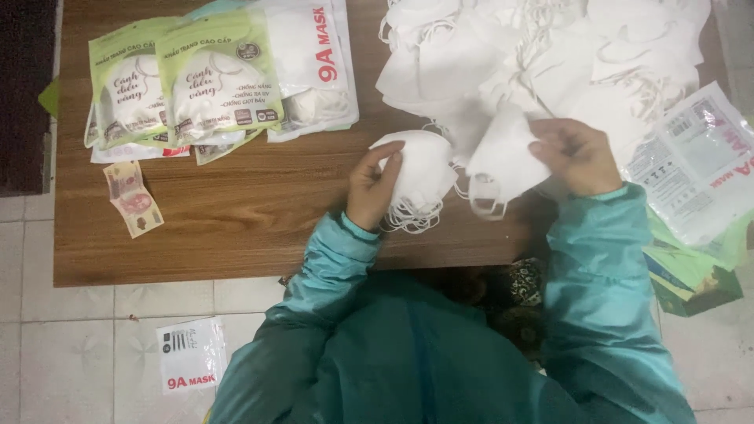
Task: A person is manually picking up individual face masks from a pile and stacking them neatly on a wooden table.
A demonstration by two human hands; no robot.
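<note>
My left hand (371, 187) grips a small stack of folded white face masks (424, 169), their ear loops dangling over the near edge of the low wooden table (236, 220). My right hand (576, 155) pinches one more white mask (503, 161) by its edge, just right of the stack. Behind both hands a large loose heap of white masks (550, 55) covers the table's far right part. Teal jacket sleeves cover both my arms.
Several packed mask bags (216, 78), green-labelled and white, lie at the table's far left. Two banknotes (133, 198) rest near the left edge. Empty plastic bags (699, 169) pile at the right. Another empty bag (191, 355) lies on the tiled floor.
</note>
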